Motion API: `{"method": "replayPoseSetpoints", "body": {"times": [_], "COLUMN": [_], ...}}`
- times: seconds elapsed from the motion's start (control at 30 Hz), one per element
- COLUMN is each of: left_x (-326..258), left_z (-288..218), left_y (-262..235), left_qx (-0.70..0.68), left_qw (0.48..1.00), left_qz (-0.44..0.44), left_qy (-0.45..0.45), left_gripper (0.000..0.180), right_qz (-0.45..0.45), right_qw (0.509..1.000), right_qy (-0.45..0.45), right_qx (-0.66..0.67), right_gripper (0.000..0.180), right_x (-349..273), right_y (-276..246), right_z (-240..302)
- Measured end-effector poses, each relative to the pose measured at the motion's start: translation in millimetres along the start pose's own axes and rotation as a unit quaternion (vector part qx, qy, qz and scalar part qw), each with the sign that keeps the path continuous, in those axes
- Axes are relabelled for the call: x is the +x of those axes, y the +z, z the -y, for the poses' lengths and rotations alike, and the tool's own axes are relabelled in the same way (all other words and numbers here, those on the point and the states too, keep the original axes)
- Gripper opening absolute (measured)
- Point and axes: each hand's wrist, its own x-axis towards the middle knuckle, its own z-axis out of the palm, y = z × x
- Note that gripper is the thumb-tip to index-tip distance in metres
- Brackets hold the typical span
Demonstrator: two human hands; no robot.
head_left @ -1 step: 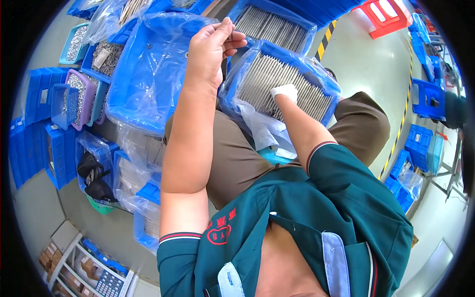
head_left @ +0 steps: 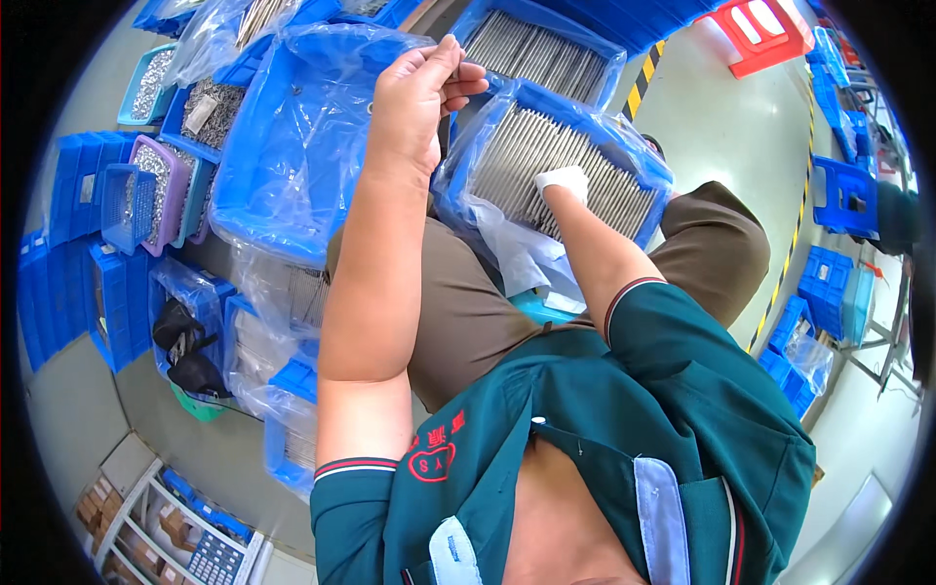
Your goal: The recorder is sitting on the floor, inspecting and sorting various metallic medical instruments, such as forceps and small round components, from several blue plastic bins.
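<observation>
My bare left hand (head_left: 417,93) is raised between two blue bins, its fingers closed in a pinch. Whatever is in that pinch, if anything, is too small to make out. My right hand (head_left: 563,182), in a white glove, rests on rows of thin metal rods (head_left: 522,146). Its fingers point down and are hidden, so their grip cannot be seen. The rods lie side by side in a plastic-lined blue bin (head_left: 655,177) in front of my knees. To its left stands a large blue bin (head_left: 226,200) lined with clear plastic.
Another blue bin with metal rods (head_left: 546,54) stands just beyond. At the left are small tubs of shiny parts (head_left: 156,180) and stacked blue crates (head_left: 93,185). A red stool (head_left: 765,39) sits far right, near striped floor tape (head_left: 643,78). A rack (head_left: 161,517) stands lower left.
</observation>
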Motion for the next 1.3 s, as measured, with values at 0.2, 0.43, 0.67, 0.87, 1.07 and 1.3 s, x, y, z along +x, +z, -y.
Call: {"method": "replayPoseSetpoints", "body": {"times": [0.2, 0.43, 0.67, 0.87, 1.07, 1.3], "left_x": [-4, 0, 13, 11, -38, -114], "left_z": [-3, -5, 4, 32, 67, 59], "left_y": [-10, -12, -13, -40, -31, 25], "left_qx": [-0.012, 0.001, 0.007, -0.051, -0.213, -0.144], "left_qw": [1.0, 1.0, 0.999, 0.985, 0.952, 0.96], "left_qz": [-0.016, -0.025, -0.023, 0.009, 0.048, 0.101], "left_qy": [-0.003, 0.006, -0.046, -0.167, -0.215, -0.218], "left_gripper": [0.026, 0.025, 0.021, 0.024, 0.019, 0.016], "right_qz": [-0.05, 0.113, 0.493, 0.477, 0.467, 0.519], "right_qw": [0.996, 0.983, 0.722, 0.744, 0.705, 0.638], "right_qy": [-0.024, -0.142, 0.1, -0.125, -0.296, -0.288], "right_qx": [-0.068, -0.042, 0.474, 0.451, 0.444, 0.49], "right_gripper": [0.023, 0.03, 0.032, 0.037, 0.027, 0.021], "right_x": [9, 50, 37, -57, -102, -114], "right_y": [5, -6, -19, -100, -176, -195], "right_z": [-22, -51, -90, -60, -93, -128]}}
